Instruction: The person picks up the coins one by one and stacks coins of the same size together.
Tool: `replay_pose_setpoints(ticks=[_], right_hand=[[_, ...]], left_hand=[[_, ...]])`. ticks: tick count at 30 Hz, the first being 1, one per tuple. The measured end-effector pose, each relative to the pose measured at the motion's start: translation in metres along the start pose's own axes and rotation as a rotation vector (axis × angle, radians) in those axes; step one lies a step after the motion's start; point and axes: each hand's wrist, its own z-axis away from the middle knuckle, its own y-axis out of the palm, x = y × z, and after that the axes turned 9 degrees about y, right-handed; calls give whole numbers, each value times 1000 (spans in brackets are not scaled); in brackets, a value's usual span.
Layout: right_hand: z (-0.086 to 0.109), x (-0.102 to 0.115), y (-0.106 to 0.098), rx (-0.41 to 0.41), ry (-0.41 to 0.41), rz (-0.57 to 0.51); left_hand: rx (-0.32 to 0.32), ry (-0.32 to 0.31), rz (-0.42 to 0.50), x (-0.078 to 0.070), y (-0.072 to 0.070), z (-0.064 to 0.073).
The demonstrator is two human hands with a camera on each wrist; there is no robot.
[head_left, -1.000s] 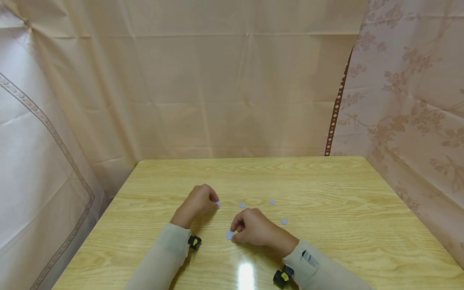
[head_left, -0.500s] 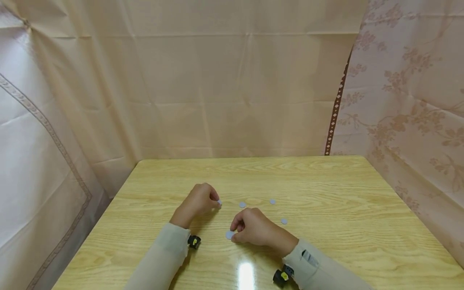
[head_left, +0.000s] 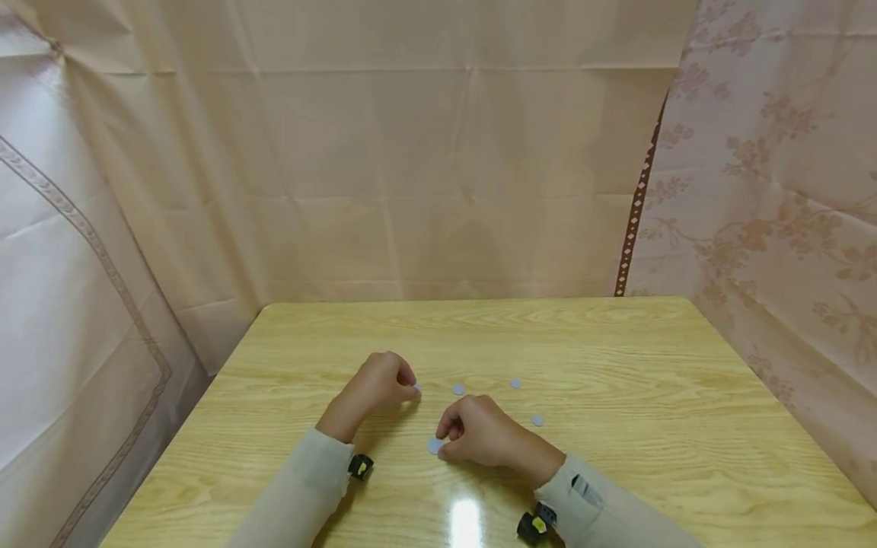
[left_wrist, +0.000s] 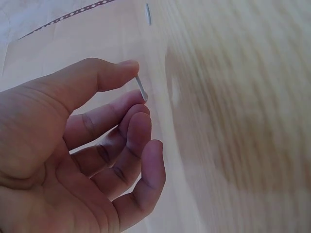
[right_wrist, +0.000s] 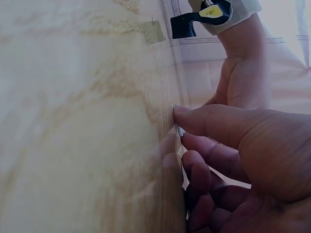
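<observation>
Left disc [left_wrist: 141, 88] is pinched by its rim between thumb and forefinger of your left hand [head_left: 378, 382], the other fingers [left_wrist: 153, 162] loosely curled. It looks tilted, perhaps just off the surface [head_left: 637, 457], and so little rim is held that a slight roll of your thumb could flick it out flat. Squeeze harder and, being thin, it may bend or spring away.

Right disc [head_left: 435, 446] pokes out past the thumb and forefinger of your right hand [head_left: 483, 431], which hold it at one edge. You cannot tell from these views whether it is lifted. If it lies flat, your nails may find no gap beneath it, and it would skid rather than rise.

Farther out, middle disc [head_left: 458, 389] lies just beyond your right knuckles; reach forward low and you could brush it. Side disc [head_left: 537, 420] sits near your right wrist, where an outward sweep might shift it. Far disc [head_left: 515, 383] lies well apart from both hands, least at risk.
</observation>
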Motion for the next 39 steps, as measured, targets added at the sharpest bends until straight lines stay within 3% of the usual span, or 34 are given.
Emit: replay_pose_setpoints(ticks=[8,17,24,35,39], right_hand=[[0,0,0,-7,5,10],[-1,-1,0,7,16,-3],[-2,-1,0,12,16,-11],[0,1,-1,7,28,-19],[0,0,0,3,19,-14]], left_hand=[[-4,11,11,-6,-4,6],[7,118,56,-8,-3,14],[23,156,167,-6,0,20],[112,136,294,-5,10,26],[150,125,300,-7,14,28]])
